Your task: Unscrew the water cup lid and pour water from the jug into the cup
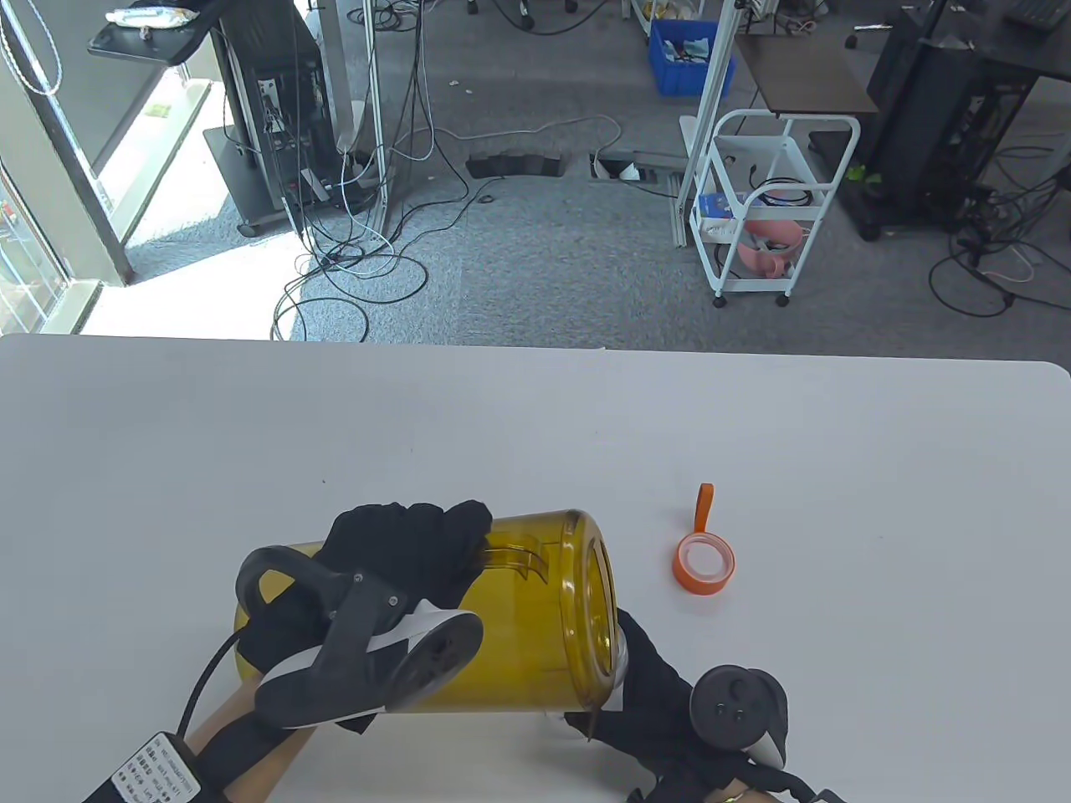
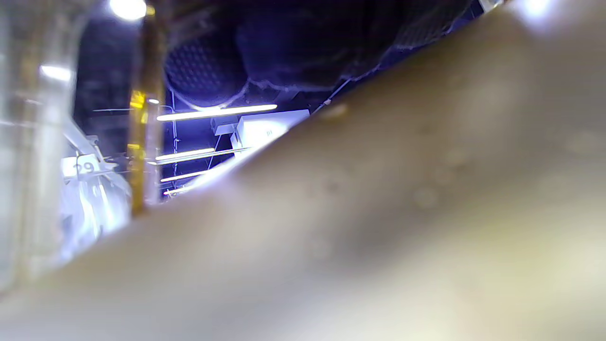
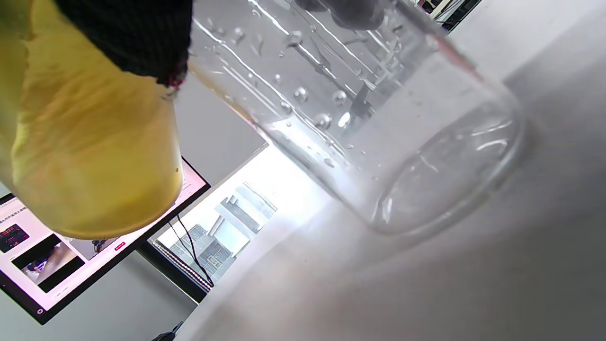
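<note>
My left hand (image 1: 418, 548) grips an amber see-through jug (image 1: 535, 636) by its handle side and holds it tipped on its side, mouth to the right. The mouth hangs over a clear cup (image 3: 378, 123), which stands lidless on the white table (image 1: 502, 418). In the table view only a sliver of the cup (image 1: 621, 661) shows under the jug's rim. My right hand (image 1: 657, 690) holds the cup from the near right, fingers (image 3: 350, 12) round its wall. Droplets cling inside the cup. The orange lid (image 1: 703, 565) lies upside down on the table. The jug's blurred wall (image 2: 378, 213) fills the left wrist view.
The lid's orange strap (image 1: 704, 506) points away from me, a short way right of the jug's mouth. Beyond the table's far edge are the floor, cables and a white cart (image 1: 766, 209). A monitor (image 3: 47, 246) shows in the right wrist view.
</note>
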A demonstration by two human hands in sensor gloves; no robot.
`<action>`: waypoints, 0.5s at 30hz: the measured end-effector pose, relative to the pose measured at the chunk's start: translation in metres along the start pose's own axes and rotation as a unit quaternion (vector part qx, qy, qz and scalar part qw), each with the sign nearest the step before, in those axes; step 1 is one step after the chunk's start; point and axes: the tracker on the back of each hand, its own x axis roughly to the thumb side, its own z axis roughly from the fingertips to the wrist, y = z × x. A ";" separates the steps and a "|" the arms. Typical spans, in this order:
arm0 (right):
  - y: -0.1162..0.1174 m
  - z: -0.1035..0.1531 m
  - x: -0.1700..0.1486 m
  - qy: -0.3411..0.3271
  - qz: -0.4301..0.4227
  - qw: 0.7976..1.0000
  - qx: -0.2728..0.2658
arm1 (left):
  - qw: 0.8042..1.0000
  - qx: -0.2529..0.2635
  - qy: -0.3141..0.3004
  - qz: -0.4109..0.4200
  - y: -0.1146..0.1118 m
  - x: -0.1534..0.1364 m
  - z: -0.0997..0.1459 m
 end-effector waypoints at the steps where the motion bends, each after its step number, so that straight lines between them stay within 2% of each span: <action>1: 0.000 0.000 0.000 0.000 0.000 1.000 0.000 | 1.000 -0.001 -0.003 -0.006 0.001 0.001 -0.002; 15: 0.000 0.000 0.000 0.000 0.000 1.000 0.001 | 0.999 -0.019 -0.014 -0.038 0.010 0.008 -0.013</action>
